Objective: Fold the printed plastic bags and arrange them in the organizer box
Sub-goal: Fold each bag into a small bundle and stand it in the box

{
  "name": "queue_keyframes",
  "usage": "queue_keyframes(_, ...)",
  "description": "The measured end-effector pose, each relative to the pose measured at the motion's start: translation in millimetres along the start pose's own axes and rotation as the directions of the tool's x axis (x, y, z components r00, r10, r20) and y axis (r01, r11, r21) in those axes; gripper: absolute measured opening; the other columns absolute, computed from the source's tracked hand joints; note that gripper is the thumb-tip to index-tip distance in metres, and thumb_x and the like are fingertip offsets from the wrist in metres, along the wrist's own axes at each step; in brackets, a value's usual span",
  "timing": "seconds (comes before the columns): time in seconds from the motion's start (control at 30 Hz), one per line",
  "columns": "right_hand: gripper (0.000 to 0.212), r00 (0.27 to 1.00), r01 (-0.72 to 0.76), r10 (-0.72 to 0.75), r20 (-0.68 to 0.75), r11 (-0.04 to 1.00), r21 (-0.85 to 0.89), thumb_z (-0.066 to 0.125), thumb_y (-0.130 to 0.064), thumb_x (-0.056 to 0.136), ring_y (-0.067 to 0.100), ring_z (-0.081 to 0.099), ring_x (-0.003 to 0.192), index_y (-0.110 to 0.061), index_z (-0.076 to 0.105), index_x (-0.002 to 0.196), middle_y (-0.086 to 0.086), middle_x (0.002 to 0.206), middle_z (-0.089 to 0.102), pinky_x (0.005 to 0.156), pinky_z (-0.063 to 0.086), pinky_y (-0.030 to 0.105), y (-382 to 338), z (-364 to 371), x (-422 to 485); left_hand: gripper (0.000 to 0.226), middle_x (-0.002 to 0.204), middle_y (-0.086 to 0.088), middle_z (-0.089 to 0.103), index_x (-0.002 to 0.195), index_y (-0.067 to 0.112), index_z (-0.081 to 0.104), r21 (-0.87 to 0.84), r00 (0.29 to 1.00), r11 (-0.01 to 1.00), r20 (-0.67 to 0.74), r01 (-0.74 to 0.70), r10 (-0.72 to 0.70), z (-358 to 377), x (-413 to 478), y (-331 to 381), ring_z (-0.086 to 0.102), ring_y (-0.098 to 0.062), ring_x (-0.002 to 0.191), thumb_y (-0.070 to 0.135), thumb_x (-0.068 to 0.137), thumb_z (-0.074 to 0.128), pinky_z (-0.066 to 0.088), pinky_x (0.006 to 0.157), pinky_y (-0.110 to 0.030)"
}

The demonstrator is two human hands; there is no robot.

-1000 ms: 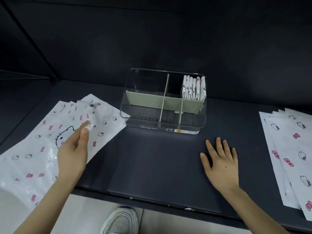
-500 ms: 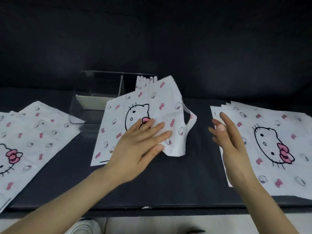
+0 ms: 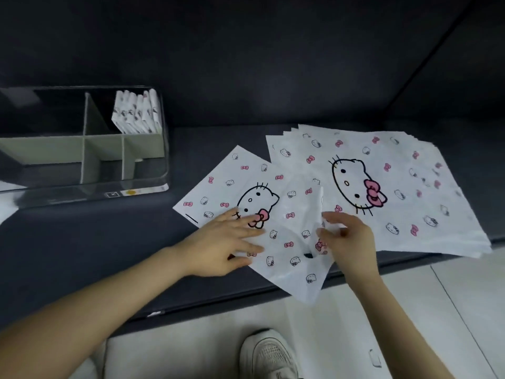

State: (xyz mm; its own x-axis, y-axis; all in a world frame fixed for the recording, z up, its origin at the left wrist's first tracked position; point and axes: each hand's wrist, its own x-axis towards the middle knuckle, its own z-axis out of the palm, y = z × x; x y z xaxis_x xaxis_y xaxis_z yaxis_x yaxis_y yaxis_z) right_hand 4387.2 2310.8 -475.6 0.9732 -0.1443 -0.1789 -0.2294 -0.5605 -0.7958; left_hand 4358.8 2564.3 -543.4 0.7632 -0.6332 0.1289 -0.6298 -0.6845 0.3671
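Observation:
One white printed plastic bag (image 3: 284,228) with a cat face and pink bows lies on the dark table, its near corner hanging over the front edge. My left hand (image 3: 226,242) presses flat on the bag's left part, fingers spread. My right hand (image 3: 344,236) pinches the bag's raised right edge. A stack of flat printed bags (image 3: 382,187) lies to the right. The clear organizer box (image 3: 153,184) with grey dividers stands at the left; several folded bags (image 3: 136,113) stand upright in its back right compartment.
The dark table (image 3: 82,255) runs along a dark back wall. Its front edge crosses below my hands, with pale floor and my white shoe (image 3: 270,354) beneath. A white bag corner (image 3: 5,212) shows at the far left.
The view has swung right. The bag has moved from in front of the box down to the table beside the right stack. My right hand, free before, now pinches its edge.

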Motion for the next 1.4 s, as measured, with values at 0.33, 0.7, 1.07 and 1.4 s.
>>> queue_keyframes(0.33,0.022,1.000,-0.029,0.028,0.010,0.973,0.229,0.071,-0.004,0.081,0.009,0.065,0.067,-0.025,0.070,0.088,-0.001,0.078,0.071,0.059,0.044,0.015,-6,-12,-11,0.058,0.132,0.017,0.055,0.108,0.031,0.071,-0.318,0.936,0.923,-0.201,0.217,-0.289,3,-34,-8,0.034,-0.001,0.135,0.074,0.085,0.040,0.011,0.118,-0.025)
queue_keyframes(0.7,0.021,0.906,0.095,-0.209,0.367,0.948,0.303,0.055,-0.006,0.095,0.013,0.061,0.111,-0.012,0.066,0.112,0.006,0.115,0.067,0.093,0.047,0.020,-89,69,13,0.080,0.115,0.005,0.067,0.115,0.029,0.063,-0.963,0.692,0.090,0.115,0.252,-0.713,-24,-34,-17,0.055,-0.013,0.121,0.079,0.053,0.070,0.047,0.092,-0.024)
queue_keyframes(1.07,0.052,0.907,0.384,-0.380,0.182,0.923,0.015,0.056,-0.004,0.091,0.005,0.053,0.113,-0.031,0.049,0.135,-0.013,0.131,0.056,0.094,0.042,0.018,-69,96,36,0.053,0.097,0.018,0.059,0.131,0.021,0.047,-0.683,0.398,0.409,-0.184,0.605,-0.898,-41,-32,-6,0.057,-0.013,0.096,0.002,0.083,0.060,0.043,0.071,-0.025)
queue_keyframes(1.4,0.061,0.941,0.326,-0.243,0.237,0.841,-0.432,0.067,-0.025,0.084,0.023,0.049,0.111,-0.014,0.045,0.140,0.001,0.115,0.060,0.091,0.035,0.028,-41,97,35,0.068,0.120,0.000,0.061,0.141,0.023,0.042,-0.487,0.489,0.520,-0.202,0.702,-0.849,-31,-50,-15,0.052,-0.025,0.111,0.004,0.080,0.065,0.038,0.080,-0.027)
